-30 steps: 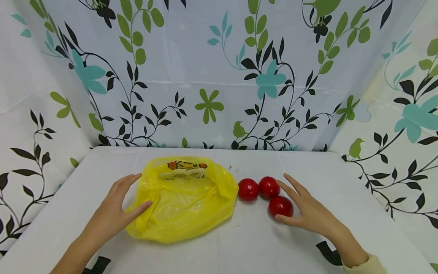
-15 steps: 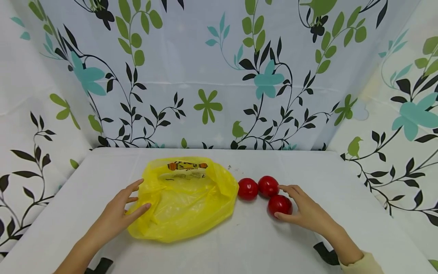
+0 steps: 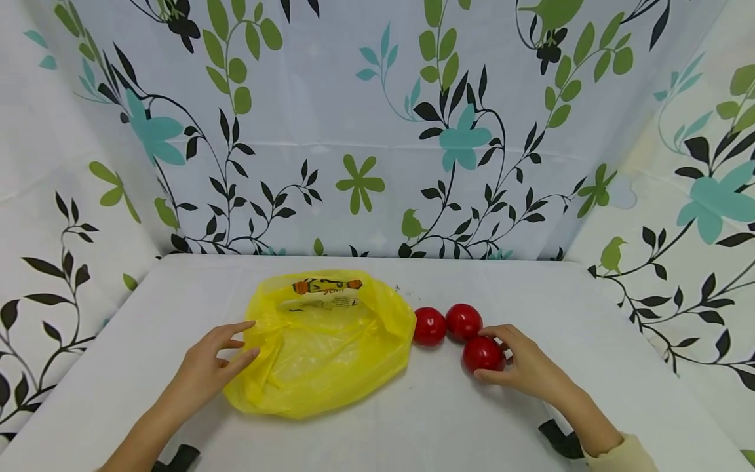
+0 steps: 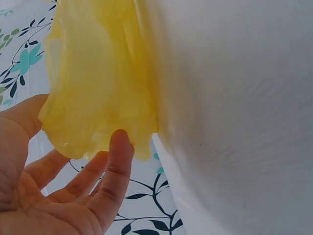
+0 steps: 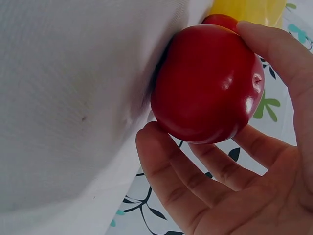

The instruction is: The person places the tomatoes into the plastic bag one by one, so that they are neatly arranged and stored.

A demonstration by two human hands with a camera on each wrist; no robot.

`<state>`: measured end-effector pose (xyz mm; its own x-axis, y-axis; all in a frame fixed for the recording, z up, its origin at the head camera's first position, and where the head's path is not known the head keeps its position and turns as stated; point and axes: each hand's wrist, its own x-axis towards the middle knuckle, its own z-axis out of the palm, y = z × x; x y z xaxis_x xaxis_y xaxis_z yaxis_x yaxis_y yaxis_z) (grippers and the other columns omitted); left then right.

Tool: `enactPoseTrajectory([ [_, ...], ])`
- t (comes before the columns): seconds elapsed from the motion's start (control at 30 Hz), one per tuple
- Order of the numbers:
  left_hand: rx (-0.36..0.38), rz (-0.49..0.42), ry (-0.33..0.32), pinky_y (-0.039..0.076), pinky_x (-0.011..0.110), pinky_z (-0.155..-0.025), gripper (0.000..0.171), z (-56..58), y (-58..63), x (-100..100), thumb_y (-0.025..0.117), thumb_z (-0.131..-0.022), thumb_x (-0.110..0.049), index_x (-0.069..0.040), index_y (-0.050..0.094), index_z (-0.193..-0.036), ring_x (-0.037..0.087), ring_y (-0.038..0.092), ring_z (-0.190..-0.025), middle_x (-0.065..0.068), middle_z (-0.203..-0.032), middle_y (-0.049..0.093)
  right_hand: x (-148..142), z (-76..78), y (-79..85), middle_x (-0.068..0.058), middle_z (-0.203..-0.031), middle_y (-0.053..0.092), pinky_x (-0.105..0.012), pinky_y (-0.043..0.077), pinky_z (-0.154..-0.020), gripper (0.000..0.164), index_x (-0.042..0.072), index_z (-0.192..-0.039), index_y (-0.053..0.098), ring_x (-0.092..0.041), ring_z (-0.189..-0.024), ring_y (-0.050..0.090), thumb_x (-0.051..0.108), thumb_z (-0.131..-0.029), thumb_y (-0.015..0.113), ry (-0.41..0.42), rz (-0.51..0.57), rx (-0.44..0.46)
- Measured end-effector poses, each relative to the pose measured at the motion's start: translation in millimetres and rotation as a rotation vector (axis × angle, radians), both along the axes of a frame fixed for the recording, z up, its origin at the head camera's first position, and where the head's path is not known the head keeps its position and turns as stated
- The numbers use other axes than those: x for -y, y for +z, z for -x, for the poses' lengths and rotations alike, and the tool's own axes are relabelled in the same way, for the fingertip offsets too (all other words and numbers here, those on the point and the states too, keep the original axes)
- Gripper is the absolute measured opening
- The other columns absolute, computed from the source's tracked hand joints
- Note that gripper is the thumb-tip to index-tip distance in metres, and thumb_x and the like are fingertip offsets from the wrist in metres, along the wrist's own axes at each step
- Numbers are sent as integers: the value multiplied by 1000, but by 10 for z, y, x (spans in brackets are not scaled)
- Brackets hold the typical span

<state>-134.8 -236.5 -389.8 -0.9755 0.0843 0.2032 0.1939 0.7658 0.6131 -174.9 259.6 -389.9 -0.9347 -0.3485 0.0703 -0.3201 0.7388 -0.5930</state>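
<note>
A crumpled yellow plastic bag [image 3: 318,360] lies on the white table, its mouth toward the near side. At its left edge is my left hand [image 3: 203,366], with thumb and fingers spread loosely; in the left wrist view the bag's edge [image 4: 98,98] falls between thumb and fingers, not visibly pinched. To the right of the bag sit three glossy red tomatoes: one against the bag [image 3: 430,326], one behind [image 3: 464,321], and a nearer tomato [image 3: 482,354]. My right hand [image 3: 531,368] curls round this nearer tomato, thumb on one side and fingers on the other, as the right wrist view shows.
The white table [image 3: 413,432] ends at a patterned curtain [image 3: 366,131] behind and at both sides. Black straps [image 3: 177,459] are seen by the left wrist, and another black strap [image 3: 560,438] by the right.
My right hand's fingers have come down and closed round the nearer tomato. My left hand's fingers have shifted slightly toward the bag and bent a little. Bag and tomatoes have stayed in place.
</note>
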Motion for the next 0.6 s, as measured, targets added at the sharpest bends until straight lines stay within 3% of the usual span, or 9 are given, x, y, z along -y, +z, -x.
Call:
enactPoseTrajectory([
  [0.4,32,-16,32,57,33,-69,56,18,-29,0,75,-86,-18,1,53,-134,26,62,-92,21,-120,57,-20,5,4,-17,-123,56,-29,57,-73,66,4,-128,55,-27,-102,57,29,-75,84,-4,31,34],
  [0.6,33,-8,41,53,27,-64,62,8,-29,5,77,-85,-24,0,51,-135,24,64,-89,21,-124,55,-34,33,-18,-20,-125,55,-28,58,-72,64,2,-128,54,-30,-102,57,27,-76,84,14,59,40],
])
